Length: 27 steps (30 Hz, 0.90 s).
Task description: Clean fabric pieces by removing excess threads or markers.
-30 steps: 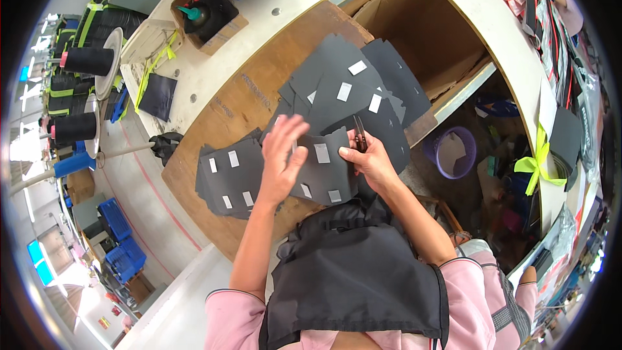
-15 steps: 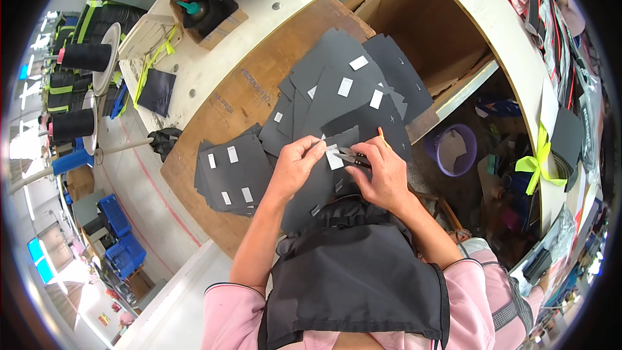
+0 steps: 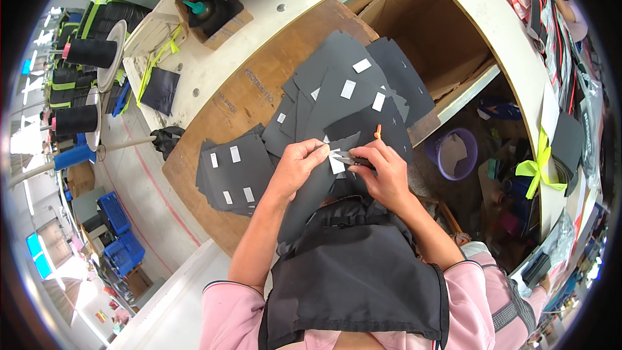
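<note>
My left hand (image 3: 302,167) pinches the upper edge of a dark grey fabric piece (image 3: 304,204), which hangs down toward my black apron (image 3: 356,269). A white label (image 3: 336,163) shows on that piece between my hands. My right hand (image 3: 383,170) is closed around small thread snips (image 3: 357,161), their blades pointing left over the label. An orange bit (image 3: 378,132) sticks up by the right fingers. Just beyond my hands lie overlapping dark fabric pieces (image 3: 327,107) with white labels. To the left of my left hand is another labelled stack (image 3: 223,185).
The pieces lie on a brown wooden board (image 3: 223,107). Behind it, a white tabletop (image 3: 275,23) carries a small carton (image 3: 223,32) with a green-spouted bottle. At right stand a large cardboard box (image 3: 440,32) and, lower, a purple basket (image 3: 474,155). Black thread cones (image 3: 91,54) are at left.
The snips' blades have shifted slightly left over the label, and the fabric piece has tilted between my hands. Both hands keep their hold; the whole view has shifted a little.
</note>
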Available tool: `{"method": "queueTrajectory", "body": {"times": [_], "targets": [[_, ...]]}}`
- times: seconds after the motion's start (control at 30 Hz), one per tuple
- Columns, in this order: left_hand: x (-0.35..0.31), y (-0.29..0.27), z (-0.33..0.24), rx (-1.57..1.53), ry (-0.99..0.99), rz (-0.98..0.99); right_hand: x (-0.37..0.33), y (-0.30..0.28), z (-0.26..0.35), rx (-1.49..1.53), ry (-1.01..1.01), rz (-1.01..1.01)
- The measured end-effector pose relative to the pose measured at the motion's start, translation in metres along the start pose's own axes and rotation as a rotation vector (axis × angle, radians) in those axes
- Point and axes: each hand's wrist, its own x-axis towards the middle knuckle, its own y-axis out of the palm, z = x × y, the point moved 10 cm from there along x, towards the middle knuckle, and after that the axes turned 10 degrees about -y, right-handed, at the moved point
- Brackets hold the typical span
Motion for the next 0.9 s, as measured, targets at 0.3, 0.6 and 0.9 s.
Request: {"method": "queueTrajectory", "body": {"times": [0.3,0.6,0.9], "targets": [[-0.051,-0.162,-0.036,1.018,0.098,-0.694,-0.055,0.002,-0.103,-0.027,0.650,0.046],[-0.001,-0.037,-0.061,0.948,0.770,-0.720,-0.035,-0.016,-0.171,-0.242,0.688,-0.133],[0.072,0.039,-0.042,1.170,0.543,-0.518,-0.063,-0.010,-0.179,0.242,0.806,-0.112]]}}
